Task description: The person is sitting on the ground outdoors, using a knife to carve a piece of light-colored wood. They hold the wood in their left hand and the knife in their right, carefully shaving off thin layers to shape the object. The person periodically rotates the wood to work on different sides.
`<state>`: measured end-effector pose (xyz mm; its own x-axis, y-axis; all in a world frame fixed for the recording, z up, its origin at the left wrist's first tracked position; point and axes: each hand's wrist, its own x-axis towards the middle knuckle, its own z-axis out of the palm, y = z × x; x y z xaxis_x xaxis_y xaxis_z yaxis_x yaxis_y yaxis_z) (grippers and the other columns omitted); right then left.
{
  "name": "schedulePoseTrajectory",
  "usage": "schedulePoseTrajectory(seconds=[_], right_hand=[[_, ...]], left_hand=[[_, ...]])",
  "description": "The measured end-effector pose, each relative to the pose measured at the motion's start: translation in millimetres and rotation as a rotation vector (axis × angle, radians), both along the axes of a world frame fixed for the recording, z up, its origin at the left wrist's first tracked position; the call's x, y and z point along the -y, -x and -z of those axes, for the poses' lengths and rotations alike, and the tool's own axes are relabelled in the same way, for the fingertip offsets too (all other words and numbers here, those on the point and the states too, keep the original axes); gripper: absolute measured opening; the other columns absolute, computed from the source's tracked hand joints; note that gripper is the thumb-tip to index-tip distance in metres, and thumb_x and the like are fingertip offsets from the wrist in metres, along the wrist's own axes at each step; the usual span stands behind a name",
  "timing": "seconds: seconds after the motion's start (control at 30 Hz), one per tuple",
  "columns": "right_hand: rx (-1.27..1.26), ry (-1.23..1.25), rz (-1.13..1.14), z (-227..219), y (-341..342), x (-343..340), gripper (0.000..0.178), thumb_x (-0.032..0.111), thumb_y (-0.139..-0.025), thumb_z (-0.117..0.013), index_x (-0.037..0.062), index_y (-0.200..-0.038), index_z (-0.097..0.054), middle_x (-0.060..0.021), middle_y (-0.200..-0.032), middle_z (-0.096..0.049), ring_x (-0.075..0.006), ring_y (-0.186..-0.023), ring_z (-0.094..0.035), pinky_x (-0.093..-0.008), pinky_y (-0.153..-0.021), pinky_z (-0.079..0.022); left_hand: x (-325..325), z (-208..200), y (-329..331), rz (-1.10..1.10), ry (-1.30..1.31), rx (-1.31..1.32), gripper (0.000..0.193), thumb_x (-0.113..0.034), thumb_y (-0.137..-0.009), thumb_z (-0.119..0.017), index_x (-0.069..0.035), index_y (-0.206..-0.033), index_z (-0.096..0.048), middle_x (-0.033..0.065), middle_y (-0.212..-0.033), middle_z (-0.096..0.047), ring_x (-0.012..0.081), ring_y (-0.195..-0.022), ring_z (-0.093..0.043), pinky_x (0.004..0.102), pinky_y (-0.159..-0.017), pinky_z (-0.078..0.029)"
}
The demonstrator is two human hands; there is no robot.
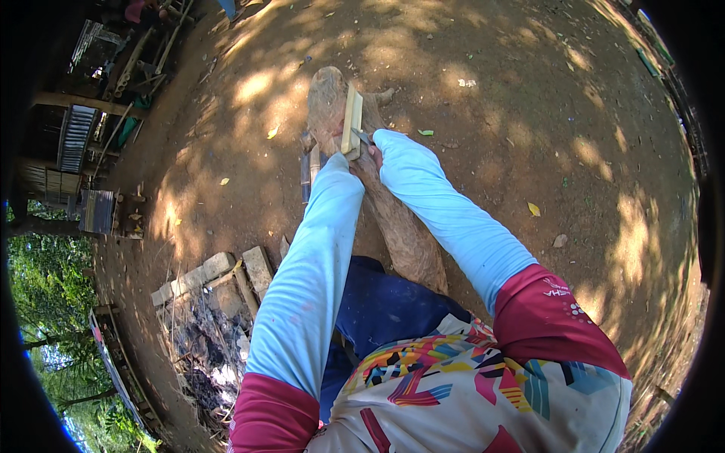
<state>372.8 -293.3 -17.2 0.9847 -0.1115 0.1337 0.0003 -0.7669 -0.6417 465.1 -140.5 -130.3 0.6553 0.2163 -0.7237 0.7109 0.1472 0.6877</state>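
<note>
A short, pale yellow piece of split bamboo (pixel 352 121) rests at a tilt over the far part of a thick brown log (pixel 404 234). My left hand (pixel 341 158) grips its near end, mostly covered by the light blue sleeve. In my right hand (pixel 374 155) is a knife (pixel 362 137), its short grey blade against the right side of the bamboo. The sleeve and wrist hide much of the handle. Both forearms reach forward over the log, with the hands close together.
Darker bamboo lengths (pixel 306 177) lie left of the log. Nearer on the left, concrete blocks (pixel 215 268) border a patch of ash (pixel 219 362). Packed soil (pixel 491 113) with scattered leaves surrounds the log. Wooden structures with corrugated sheets (pixel 78 136) stand at the far left.
</note>
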Motion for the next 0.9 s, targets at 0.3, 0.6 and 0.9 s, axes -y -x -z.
schedulePoseTrajectory(seconds=[0.3,0.6,0.9], right_hand=[[-0.13,-0.211,0.093,1.8,-32.2,14.5,0.015,0.02,-0.096,-0.056,0.0049,-0.098,-0.058,-0.0216,-0.089,-0.061,-0.0416,-0.08,-0.059,-0.0489,-0.072,-0.046],[-0.129,-0.011,-0.065,-12.8,10.2,4.3,0.016,0.021,-0.096,-0.055,0.0048,-0.095,-0.056,-0.0213,-0.082,-0.058,-0.0411,-0.076,-0.056,-0.0487,-0.07,-0.044],[-0.042,0.005,-0.054,-9.7,12.2,1.1,0.017,0.021,-0.096,-0.055,0.0049,-0.09,-0.054,-0.0219,-0.081,-0.056,-0.0418,-0.076,-0.056,-0.0493,-0.07,-0.044]], left_hand=[[6.3,-19.4,4.2,0.043,-0.121,-0.056,0.036,-0.038,-0.095,-0.049,-0.007,-0.105,-0.065,0.0069,-0.092,-0.062,0.0159,-0.079,-0.057,0.0298,-0.07,-0.046],[-7.8,-42.0,20.1,0.485,-0.429,-0.042,0.047,-0.043,-0.096,-0.042,-0.003,-0.106,-0.065,0.0099,-0.096,-0.065,0.0189,-0.085,-0.058,0.0301,-0.078,-0.045],[-2.2,-59.5,25.0,0.57,-0.536,0.022,0.046,-0.041,-0.097,-0.042,-0.003,-0.11,-0.065,0.0125,-0.098,-0.066,0.0216,-0.089,-0.06,0.0332,-0.079,-0.045]])
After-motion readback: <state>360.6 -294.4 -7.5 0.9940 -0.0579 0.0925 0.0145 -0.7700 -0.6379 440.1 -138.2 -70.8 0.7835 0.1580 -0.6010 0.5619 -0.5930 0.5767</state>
